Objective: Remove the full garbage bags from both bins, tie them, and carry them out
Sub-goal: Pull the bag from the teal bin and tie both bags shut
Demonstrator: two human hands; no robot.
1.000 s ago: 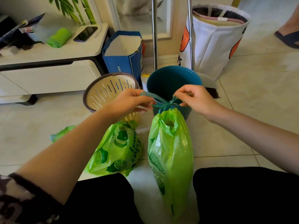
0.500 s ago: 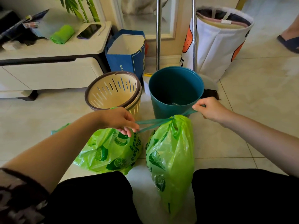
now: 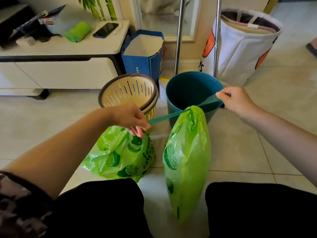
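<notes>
A tall green garbage bag (image 3: 187, 162) stands on the floor between my knees, its mouth gathered shut. Its teal drawstring (image 3: 168, 115) is stretched taut to both sides. My left hand (image 3: 128, 118) pinches the left end and my right hand (image 3: 235, 102) pinches the right end. A second green garbage bag (image 3: 120, 155) with lime prints lies slumped to the left, below my left hand. Behind them stand a cream slotted bin (image 3: 128, 93) with a brown rim, tilted, and an empty teal bin (image 3: 192, 93).
A blue paper bag (image 3: 142, 55) and a white fabric basket (image 3: 240, 47) stand against the back wall, with two metal poles (image 3: 179, 35) between them. A low white cabinet (image 3: 60, 66) holding a phone and a green cloth is at the left. A person's foot shows at the far right edge.
My hands have moved apart from the bag's top, pulling the drawstring ends outward and drawing the bag's mouth tight. The bag has settled lower in front of the teal bin.
</notes>
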